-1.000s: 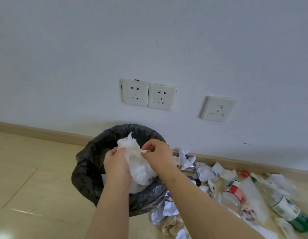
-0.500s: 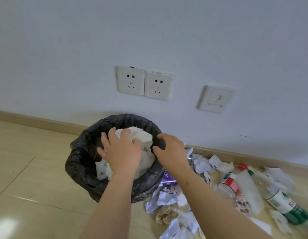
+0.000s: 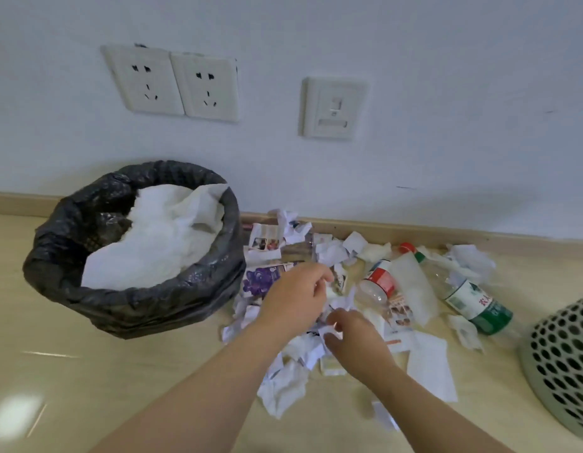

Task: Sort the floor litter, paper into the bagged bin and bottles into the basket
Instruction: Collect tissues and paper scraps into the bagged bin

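Bagged bin (image 3: 133,302): stands on the floor (image 3: 87,371) near its wall edge, left of the litter. Black liner over the rim, heaped close to the brim with white paper (image 3: 159,246). So a fair share of the paper is in.

Basket (image 3: 564,364): perforated, at the right edge of view on the floor. Its inside is out of sight (no bottle count possible).

Litter pile (image 3: 290,384): spread along the floor's wall edge between bin and basket. Many crumpled scraps left, plus a flat white sheet (image 3: 430,367) and a purple printed leaflet (image 3: 260,279) just beside the bin.

Bottles: none sorted that I can see. Green-label bottle (image 3: 473,302) and red-label bottle (image 3: 380,282) lie on their sides in the pile.

Left hand (image 3: 293,299): over the pile's middle, fingers curled down onto scraps; whether anything is pinched, cannot tell.

Right hand (image 3: 358,341): just beside it, thumb and forefinger either side of a small white scrap (image 3: 329,331); grip unclear.

Judgement: roughly midway on paper, bottles all to do.
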Demonstrator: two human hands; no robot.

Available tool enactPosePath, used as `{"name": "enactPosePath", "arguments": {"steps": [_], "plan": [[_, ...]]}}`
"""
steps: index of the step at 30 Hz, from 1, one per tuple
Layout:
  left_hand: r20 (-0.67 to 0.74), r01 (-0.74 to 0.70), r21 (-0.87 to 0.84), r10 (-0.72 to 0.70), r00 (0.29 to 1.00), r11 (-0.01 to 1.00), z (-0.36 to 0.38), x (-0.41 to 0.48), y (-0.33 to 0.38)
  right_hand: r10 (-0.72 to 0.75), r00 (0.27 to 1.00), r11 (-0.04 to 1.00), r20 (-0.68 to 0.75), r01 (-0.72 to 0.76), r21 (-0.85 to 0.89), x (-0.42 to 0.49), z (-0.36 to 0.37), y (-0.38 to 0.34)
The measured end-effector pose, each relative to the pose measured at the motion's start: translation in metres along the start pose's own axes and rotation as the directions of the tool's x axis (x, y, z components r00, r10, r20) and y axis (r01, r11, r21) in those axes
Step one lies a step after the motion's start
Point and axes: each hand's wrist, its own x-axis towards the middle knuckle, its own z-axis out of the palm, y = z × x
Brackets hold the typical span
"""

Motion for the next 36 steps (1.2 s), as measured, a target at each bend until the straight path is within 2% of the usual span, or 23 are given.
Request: {"name": "enactPosePath", "arguments": {"steps": [2,3,5,6,8,12,15,17,19,22,25,27,29,31,33,35,36], "plan": [[0.200,0.024,0.157,-0.056,0.978,0.987,0.037,-0.022,-0.026,0.024,0.990,0.997,0.136,-0.013,-0.081,-0.018,0.021,0.031],[0.292,-0.021,0.272,-0.062,0.954,0.962,0.049,-0.036,-0.041,0.030,0.980,0.993,0.197,-0.007,-0.117,-0.026,0.030,0.043],[0.479,-0.210,0.446,-0.033,0.877,0.870,0.067,-0.063,-0.066,0.044,0.950,0.977,0.308,0.024,-0.213,-0.041,0.042,0.065],[0.566,-0.312,0.472,-0.012,0.824,0.824,0.072,-0.075,-0.073,0.045,0.939,0.966,0.342,0.046,-0.254,-0.046,0.046,0.074],[0.688,-0.434,0.451,0.006,0.726,0.780,0.079,-0.093,-0.079,0.054,0.935,0.955,0.350,0.053,-0.292,-0.052,0.047,0.086],[0.830,-0.541,0.303,0.061,0.554,0.785,0.092,-0.115,-0.073,0.085,0.961,0.958,0.265,-0.005,-0.288,-0.052,0.037,0.093],[0.914,-0.714,0.229,0.107,0.392,0.661,0.101,-0.125,-0.075,0.107,0.973,0.961,0.207,-0.048,-0.271,-0.050,0.029,0.095],[0.914,-0.785,0.206,0.171,0.367,0.585,0.110,-0.130,-0.075,0.118,0.971,0.962,0.207,-0.061,-0.267,-0.052,0.027,0.097],[0.896,-0.780,0.217,0.198,0.398,0.588,0.117,-0.132,-0.075,0.114,0.970,0.959,0.216,-0.051,-0.279,-0.055,0.027,0.101],[0.878,-0.656,0.338,0.025,0.478,0.675,0.118,-0.122,-0.074,0.098,0.976,0.951,0.192,-0.035,-0.308,-0.058,0.024,0.104],[0.749,-0.454,0.446,-0.044,0.661,0.772,0.109,-0.100,-0.068,0.092,0.995,0.937,0.034,-0.075,-0.341,-0.058,0.019,0.108],[0.601,-0.232,0.427,-0.083,0.795,0.874,0.099,-0.084,-0.065,0.142,0.982,0.930,-0.126,-0.176,-0.324,-0.055,0.013,0.110],[0.436,-0.035,0.362,-0.136,0.890,0.932,0.087,-0.068,-0.066,0.255,0.947,0.915,-0.197,-0.302,-0.267,-0.054,0.008,0.114],[0.281,0.058,0.326,-0.155,0.947,0.943,0.078,-0.055,-0.073,0.365,0.925,0.894,-0.101,-0.379,-0.239,-0.053,0.007,0.119],[0.200,0.118,0.319,-0.188,0.962,0.940,0.071,-0.046,-0.083,0.408,0.907,0.907,0.104,-0.390,-0.161,-0.054,0.013,0.121],[0.230,0.157,0.295,-0.229,0.946,0.943,0.065,-0.044,-0.089,0.376,0.896,0.926,0.237,-0.374,-0.056,-0.057,0.023,0.117],[0.256,0.162,0.303,-0.244,0.935,0.939,0.062,-0.045,-0.091,0.344,0.905,0.936,0.251,-0.351,-0.016,-0.057,0.026,0.114]]}}
